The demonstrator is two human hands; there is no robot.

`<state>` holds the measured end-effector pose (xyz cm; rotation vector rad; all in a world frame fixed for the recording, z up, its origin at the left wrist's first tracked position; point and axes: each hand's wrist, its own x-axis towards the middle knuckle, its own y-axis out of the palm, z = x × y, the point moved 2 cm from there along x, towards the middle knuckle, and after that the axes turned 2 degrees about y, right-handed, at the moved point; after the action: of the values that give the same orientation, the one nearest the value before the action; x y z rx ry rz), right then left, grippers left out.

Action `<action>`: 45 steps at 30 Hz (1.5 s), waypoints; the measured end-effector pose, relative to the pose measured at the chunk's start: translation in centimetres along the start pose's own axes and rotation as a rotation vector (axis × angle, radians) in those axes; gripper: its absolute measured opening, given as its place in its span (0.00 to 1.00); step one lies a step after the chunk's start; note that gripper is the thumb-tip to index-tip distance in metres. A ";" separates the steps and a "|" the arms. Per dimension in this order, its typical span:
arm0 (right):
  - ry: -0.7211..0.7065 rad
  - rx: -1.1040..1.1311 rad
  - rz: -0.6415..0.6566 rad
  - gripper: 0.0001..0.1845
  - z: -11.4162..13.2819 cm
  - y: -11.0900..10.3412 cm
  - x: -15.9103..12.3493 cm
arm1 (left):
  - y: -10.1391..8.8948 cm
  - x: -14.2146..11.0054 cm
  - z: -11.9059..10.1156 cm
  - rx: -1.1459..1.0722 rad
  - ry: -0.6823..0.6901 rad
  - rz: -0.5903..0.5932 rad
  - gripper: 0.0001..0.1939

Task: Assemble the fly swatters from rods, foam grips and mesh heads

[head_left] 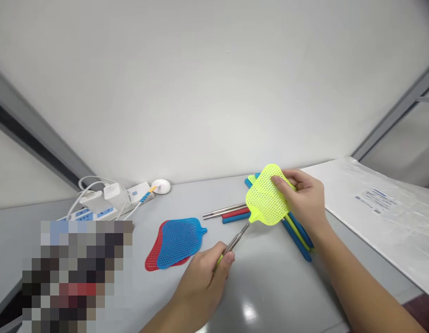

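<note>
Swatter head [270, 196], yellow-green, pinched in my right hand [301, 196] above the table [270, 291].
My right palm and fingers hide its far edge, thumb flat on the mesh; my left hand [209, 273] pinches one metal rod [237, 238] between thumb and fingers, covering most of its grip. From here I can't tell whether rod and neck touch. Pixel blocks mask the lower left. I count one blue head [181, 243] overlapping one red head [153, 256], one red tube [235, 213], one blue tube [235, 218] and at least two silver rods [223, 211], their ends hidden; the half-covered pile [299, 238] defeats my count.
</note>
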<state>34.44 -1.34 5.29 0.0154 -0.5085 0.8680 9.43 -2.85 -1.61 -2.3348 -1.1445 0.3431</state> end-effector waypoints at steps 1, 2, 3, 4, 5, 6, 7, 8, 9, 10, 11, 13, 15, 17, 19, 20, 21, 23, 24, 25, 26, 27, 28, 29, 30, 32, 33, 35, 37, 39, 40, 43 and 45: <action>0.014 0.032 0.007 0.16 -0.1 0.1 0.1 | 0.0 0.0 -0.1 0.010 -0.005 0.014 0.22; 0.032 0.063 0.019 0.16 -0.1 0.1 0.2 | 0.0 0.1 -0.1 0.014 -0.014 0.026 0.22; 0.052 0.092 0.037 0.15 -0.2 0.3 0.2 | 0.0 0.1 -0.2 0.013 -0.027 0.036 0.22; 0.071 0.116 0.058 0.16 -0.2 0.4 0.2 | 0.0 0.2 -0.2 0.009 -0.039 0.045 0.23; 0.089 0.134 0.079 0.16 -0.3 0.5 0.3 | 0.0 0.2 -0.3 0.004 -0.049 0.051 0.23; 0.101 0.142 0.096 0.16 -0.3 0.6 0.3 | 0.0 0.2 -0.3 -0.002 -0.055 0.055 0.23; 0.107 0.142 0.106 0.17 -0.3 0.7 0.3 | 0.0 0.2 -0.3 -0.004 -0.058 0.054 0.23; 0.104 0.135 0.108 0.17 -0.3 0.7 0.2 | 0.0 0.2 -0.2 -0.006 -0.061 0.054 0.23; 0.096 0.125 0.104 0.17 -0.3 0.7 0.2 | 0.0 0.2 -0.2 -0.006 -0.062 0.056 0.24; 0.087 0.114 0.098 0.17 -0.3 0.7 0.2 | 0.0 0.2 -0.2 -0.004 -0.062 0.059 0.24; 0.079 0.106 0.092 0.17 -0.3 0.6 0.1 | 0.0 0.2 -0.3 -0.001 -0.060 0.062 0.24; 0.073 0.105 0.089 0.16 -0.3 0.5 0.1 | -0.1 0.2 -0.4 0.010 -0.058 0.072 0.23; 0.067 0.112 0.103 0.16 -0.4 0.5 0.2 | -0.1 0.2 -0.5 0.016 -0.062 0.077 0.24; 0.055 0.105 0.131 0.15 -0.4 0.5 0.3 | -0.2 0.1 -0.5 0.011 -0.074 0.091 0.24; 0.045 0.082 0.153 0.15 -0.4 0.5 0.2 | -0.3 0.1 -0.5 -0.003 -0.090 0.104 0.24; 0.043 0.067 0.153 0.15 -0.4 0.5 0.2 | -0.5 0.1 -0.5 -0.010 -0.098 0.107 0.24; 0.043 0.052 0.147 0.15 -0.3 0.5 0.1 | -0.6 0.1 -0.4 -0.020 -0.107 0.107 0.24; 0.044 0.030 0.128 0.14 -0.3 0.4 -0.2 | -0.9 0.0 -0.4 -0.070 -0.135 0.117 0.24; 0.047 0.026 0.125 0.14 -0.3 0.4 -0.3 | -1.0 0.0 -0.4 -0.119 -0.152 0.136 0.24; 0.055 0.027 0.134 0.14 -0.3 0.5 -0.3 | -1.1 0.0 -0.3 -0.185 -0.170 0.165 0.24; 0.066 0.030 0.147 0.14 -0.3 0.6 -0.4 | -1.2 -0.1 -0.3 -0.270 -0.191 0.200 0.24; 0.083 0.031 0.166 0.14 -0.4 0.7 -0.4 | -1.3 -0.2 -0.2 -0.368 -0.214 0.240 0.24; 0.101 0.027 0.185 0.15 -0.6 0.8 -0.4 | -1.3 -0.2 -0.2 -0.469 -0.236 0.281 0.24; 0.123 0.021 0.206 0.15 -0.7 0.9 -0.4 | -1.2 -0.3 0.0 -0.562 -0.255 0.319 0.23; 0.144 0.013 0.228 0.16 -0.9 1.1 -0.4 | -1.2 -0.4 0.1 -0.641 -0.269 0.354 0.23; 0.185 0.009 0.270 0.17 -1.4 1.3 -0.3 | -1.1 -0.4 0.5 -0.745 -0.278 0.398 0.23; 0.208 0.020 0.294 0.17 -1.7 1.4 -0.3 | -1.1 -0.4 0.7 -0.773 -0.271 0.411 0.23; 0.253 0.070 0.337 0.18 -2.2 1.7 -0.2 | -1.0 -0.3 0.8 -0.828 -0.251 0.425 0.22; 0.295 0.135 0.375 0.19 -2.4 1.9 -0.2 | -1.1 -0.2 0.7 -0.890 -0.235 0.444 0.22; 0.325 0.182 0.402 0.20 -2.4 2.1 -0.1 | -1.2 -0.2 0.4 -0.924 -0.231 0.449 0.22; 0.332 0.193 0.411 0.21 -2.3 2.2 -0.1 | -1.3 -0.2 0.2 -0.926 -0.232 0.448 0.22; 0.297 0.172 0.389 0.21 -1.7 2.1 -0.2 | -1.3 -0.4 -0.2 -0.894 -0.238 0.446 0.21; 0.229 0.120 0.358 0.21 -1.3 2.0 -0.3 | -1.1 -0.4 -0.1 -0.859 -0.254 0.433 0.21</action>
<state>33.31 0.04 3.65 -0.0664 -0.2455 1.2329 8.47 -2.65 -0.91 -3.3962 -1.0013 0.3471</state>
